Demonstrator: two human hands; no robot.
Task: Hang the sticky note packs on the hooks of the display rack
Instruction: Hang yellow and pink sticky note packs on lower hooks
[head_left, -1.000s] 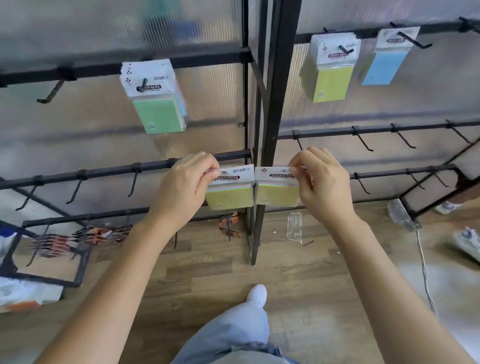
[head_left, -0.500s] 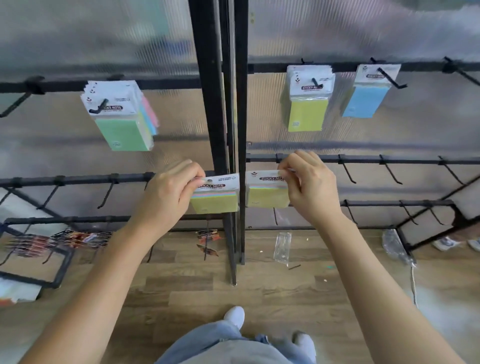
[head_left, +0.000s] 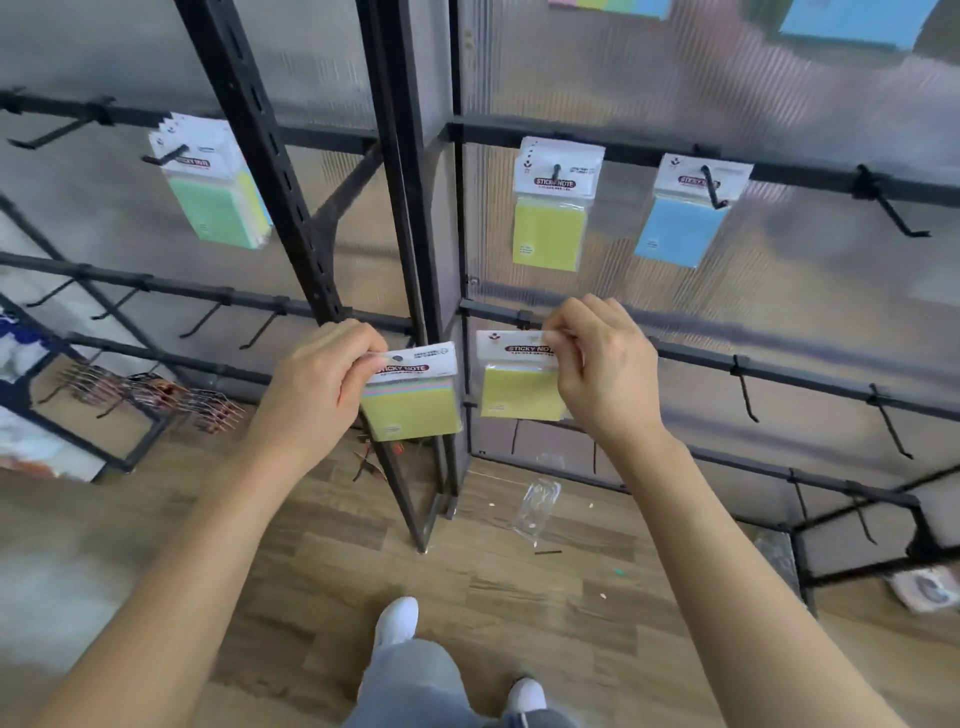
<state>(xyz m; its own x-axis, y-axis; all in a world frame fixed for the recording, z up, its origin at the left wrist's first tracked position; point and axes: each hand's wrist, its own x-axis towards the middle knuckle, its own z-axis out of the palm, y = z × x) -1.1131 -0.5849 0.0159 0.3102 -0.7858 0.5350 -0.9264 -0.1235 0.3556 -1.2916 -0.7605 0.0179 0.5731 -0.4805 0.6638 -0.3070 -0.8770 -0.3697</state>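
Note:
My left hand pinches the white header of a yellow-green sticky note pack, held in front of the black centre post. My right hand pinches the header of a second yellow pack, held up against the middle rail of the right panel. On the upper rails hang a green stack of packs at left, a yellow pack and a blue pack at right. Bare hooks stick out along the rails.
The black display rack has ribbed translucent panels. On the wooden floor lie a clear plastic wrapper and small scraps. Other packaged goods hang low at left. My white shoes and grey trousers are at the bottom.
The view has shifted right and closer to the rack. Both hands have risen slightly with their packs, and the right pack now sits against the middle rail of the right panel.

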